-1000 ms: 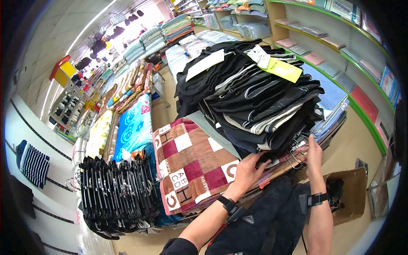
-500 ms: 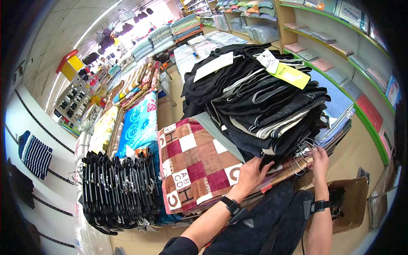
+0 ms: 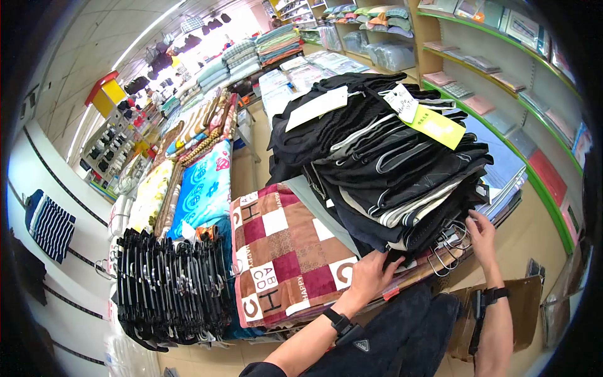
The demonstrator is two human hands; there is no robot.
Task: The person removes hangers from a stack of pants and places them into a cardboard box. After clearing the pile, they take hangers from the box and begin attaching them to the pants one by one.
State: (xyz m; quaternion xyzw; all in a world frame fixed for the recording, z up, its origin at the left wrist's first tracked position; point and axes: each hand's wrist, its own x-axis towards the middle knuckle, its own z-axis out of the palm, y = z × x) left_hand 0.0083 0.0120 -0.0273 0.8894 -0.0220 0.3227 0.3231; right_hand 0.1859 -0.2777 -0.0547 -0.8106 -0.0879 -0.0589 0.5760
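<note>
A tall, leaning stack of folded black garments (image 3: pixel 389 163), some with white trim, lies on the display table. At its front lower corner my left hand (image 3: pixel 370 275) pinches dark fabric between thumb and fingers; part of the fingertips is hidden by the cloth. Several metal hanger hooks (image 3: pixel 449 242) stick out from the stack's front right. Just right of them is my right hand (image 3: pixel 483 237), fingers apart and holding nothing. A white tag (image 3: pixel 400 102) and a yellow-green tag (image 3: pixel 436 127) lie on the stack.
Left of the stack lies a brown checked blanket (image 3: pixel 289 251) with letters. Beyond it is a dense row of black hangers (image 3: pixel 173 286). A cardboard box (image 3: pixel 524 314) stands on the floor at right. Shelves (image 3: pixel 502 81) line the right side.
My right hand has come off the hanger hooks and moved slightly right, its fingers opening. My left hand stays at the stack's corner. The view has shifted a little.
</note>
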